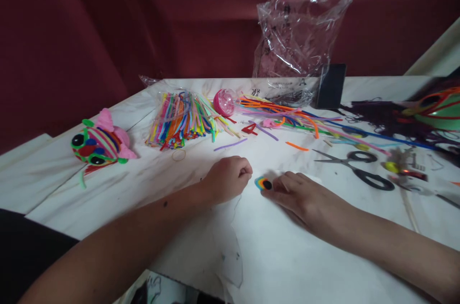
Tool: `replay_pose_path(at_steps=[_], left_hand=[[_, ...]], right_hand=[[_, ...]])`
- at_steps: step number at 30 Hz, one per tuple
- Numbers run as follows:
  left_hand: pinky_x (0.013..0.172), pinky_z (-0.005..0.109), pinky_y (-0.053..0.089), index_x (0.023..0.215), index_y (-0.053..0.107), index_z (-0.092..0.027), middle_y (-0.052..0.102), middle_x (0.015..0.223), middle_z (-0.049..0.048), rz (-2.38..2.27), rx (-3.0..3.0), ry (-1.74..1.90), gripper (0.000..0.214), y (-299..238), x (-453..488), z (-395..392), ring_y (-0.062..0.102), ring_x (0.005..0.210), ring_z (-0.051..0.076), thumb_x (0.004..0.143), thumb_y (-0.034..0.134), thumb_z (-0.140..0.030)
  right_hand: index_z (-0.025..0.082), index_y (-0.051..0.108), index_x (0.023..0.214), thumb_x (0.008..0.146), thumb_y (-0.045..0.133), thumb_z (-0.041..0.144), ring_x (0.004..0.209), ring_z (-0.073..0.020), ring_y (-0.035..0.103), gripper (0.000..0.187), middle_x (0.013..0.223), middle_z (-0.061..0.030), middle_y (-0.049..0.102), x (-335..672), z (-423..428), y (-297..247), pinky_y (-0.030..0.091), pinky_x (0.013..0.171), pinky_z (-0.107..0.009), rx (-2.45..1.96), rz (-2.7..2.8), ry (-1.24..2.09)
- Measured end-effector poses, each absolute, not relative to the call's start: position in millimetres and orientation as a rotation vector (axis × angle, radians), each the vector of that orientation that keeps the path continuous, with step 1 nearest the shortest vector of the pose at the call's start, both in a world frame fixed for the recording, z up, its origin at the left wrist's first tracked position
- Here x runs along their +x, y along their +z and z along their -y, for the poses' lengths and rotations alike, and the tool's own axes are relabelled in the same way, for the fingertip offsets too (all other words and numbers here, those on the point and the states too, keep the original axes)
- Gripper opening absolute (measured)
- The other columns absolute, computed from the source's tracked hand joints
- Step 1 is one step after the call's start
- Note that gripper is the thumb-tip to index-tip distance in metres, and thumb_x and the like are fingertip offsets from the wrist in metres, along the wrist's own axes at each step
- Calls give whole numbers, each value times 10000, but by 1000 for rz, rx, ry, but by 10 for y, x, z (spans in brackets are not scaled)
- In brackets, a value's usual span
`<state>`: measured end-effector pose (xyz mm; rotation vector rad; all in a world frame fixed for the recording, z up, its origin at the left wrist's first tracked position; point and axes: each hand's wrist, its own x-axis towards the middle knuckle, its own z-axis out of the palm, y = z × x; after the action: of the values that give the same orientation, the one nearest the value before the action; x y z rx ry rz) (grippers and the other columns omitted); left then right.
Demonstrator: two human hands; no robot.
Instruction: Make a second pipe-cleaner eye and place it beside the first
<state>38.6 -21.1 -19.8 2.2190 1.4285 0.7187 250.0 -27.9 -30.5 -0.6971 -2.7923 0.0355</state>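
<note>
Near the middle of the table, my right hand [298, 196] pinches a small coil of blue, yellow and orange pipe cleaner [259, 182] with a black round centre. Thumb and fingers close on its right edge. My left hand [228, 178] hovers just to the left, fingers curled into a pinch; whether anything sits in them is hidden. A narrow gap separates the two hands. White paper [273, 241] lies beneath them. Beyond are a purple pipe cleaner piece [230, 145], an orange piece [296, 146] and black-handled scissors [359, 165].
A bundle of colourful pipe cleaners [179, 122] lies at the back, beside a pink and clear ball [224, 102]. Far left rests a striped fish-like craft [100, 143]. A clear plastic bag [298, 40] and a dark upright box [331, 87] stand behind loose long pipe cleaners.
</note>
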Motion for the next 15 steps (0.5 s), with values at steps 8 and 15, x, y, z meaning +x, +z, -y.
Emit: replay_pose_path(at_steps=[8, 15], left_hand=[[583, 217, 355, 706, 592, -166, 579, 660, -16, -1424, 2205, 741, 117, -210, 364, 215, 518, 631, 107, 732, 478, -151], [525, 214, 342, 748, 560, -179, 500, 546, -50, -1537, 1890, 941, 168, -139, 342, 198, 468, 516, 94, 797, 412, -241]], right_hand=[[200, 555, 935, 879, 394, 281, 698, -133, 549, 188, 801, -37, 588, 2599, 216, -99, 458, 624, -252, -981, 2346, 651], [197, 485, 623, 792, 413, 586, 491, -110, 419, 430, 524, 26, 452, 2755, 62, 156, 346, 471, -243, -1251, 1965, 564]])
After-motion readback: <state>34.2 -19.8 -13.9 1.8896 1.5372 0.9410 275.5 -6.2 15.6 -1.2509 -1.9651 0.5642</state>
